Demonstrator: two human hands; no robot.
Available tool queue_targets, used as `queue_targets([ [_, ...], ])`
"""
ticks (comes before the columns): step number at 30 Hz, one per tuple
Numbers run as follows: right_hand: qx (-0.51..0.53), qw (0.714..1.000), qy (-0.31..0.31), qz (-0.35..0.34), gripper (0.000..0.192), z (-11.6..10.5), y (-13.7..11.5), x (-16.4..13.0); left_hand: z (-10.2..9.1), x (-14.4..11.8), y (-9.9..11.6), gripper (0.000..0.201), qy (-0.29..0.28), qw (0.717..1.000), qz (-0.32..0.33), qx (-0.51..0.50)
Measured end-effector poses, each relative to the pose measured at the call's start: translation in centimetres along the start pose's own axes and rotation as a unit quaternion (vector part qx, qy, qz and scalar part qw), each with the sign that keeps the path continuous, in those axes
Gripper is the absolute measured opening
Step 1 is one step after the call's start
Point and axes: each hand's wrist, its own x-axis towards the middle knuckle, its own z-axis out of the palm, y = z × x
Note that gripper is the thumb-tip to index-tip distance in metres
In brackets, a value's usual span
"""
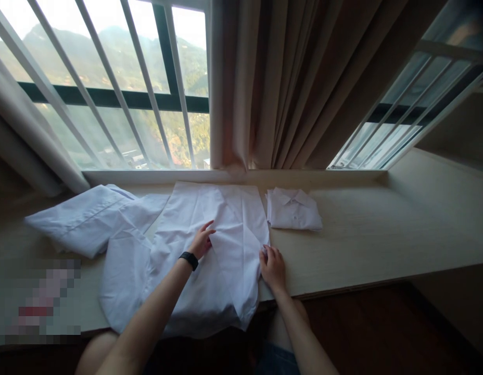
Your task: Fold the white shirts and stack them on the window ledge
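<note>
The thin, limp shirt (210, 250) at the tabletop's (382, 229) front edge is pressed by the flat, spread left hand (201, 242); its right edge is pinched by the right hand (271, 266), probably the best grip.

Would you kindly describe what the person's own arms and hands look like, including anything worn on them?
Both forearms are bare, with no sleeves showing in this view. The left hand has a black band, like a watch or fitness tracker, around the wrist. The right hand wears nothing visible: no glove, ring or band can be made out.
</note>
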Motion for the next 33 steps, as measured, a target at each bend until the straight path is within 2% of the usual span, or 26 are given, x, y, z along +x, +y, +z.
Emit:
queue_targets([
  [3,-0.004,1.000,0.002,0.004,0.041,-0.1,-0.1,0.0,-0.2,3.0,1.8,0.078,-0.004,1.000,0.006,-0.028],
  [9,-0.006,1.000,-0.007,0.003,0.040,0.0,-0.1,0.0,-0.8,11.1,5.7,0.079,0.042,0.997,0.032,-0.052],
  [13,-0.007,1.000,-0.010,0.011,0.042,0.1,0.0,0.1,-1.8,15.7,8.1,0.071,0.059,0.995,0.043,-0.067],
  [17,0.008,1.000,-0.009,0.028,0.041,0.0,-0.2,0.3,-3.2,19.0,9.7,0.064,0.077,0.991,0.061,-0.088],
  [22,0.013,0.999,-0.016,0.034,0.040,-0.4,-0.5,0.5,-4.9,20.3,10.1,0.059,0.062,0.981,0.121,-0.137],
  [24,0.014,0.999,-0.017,0.034,0.037,-0.5,-0.5,0.6,-4.9,20.0,10.0,0.057,0.049,0.987,0.107,-0.113],
  [28,0.046,0.998,-0.001,0.052,0.025,-0.3,-0.4,0.5,-4.2,19.3,9.8,0.045,0.058,0.996,0.056,-0.037],
  [33,0.078,0.995,0.023,0.065,0.022,0.0,0.0,0.5,-3.7,19.0,9.3,0.033,0.071,0.996,0.047,0.019],
])
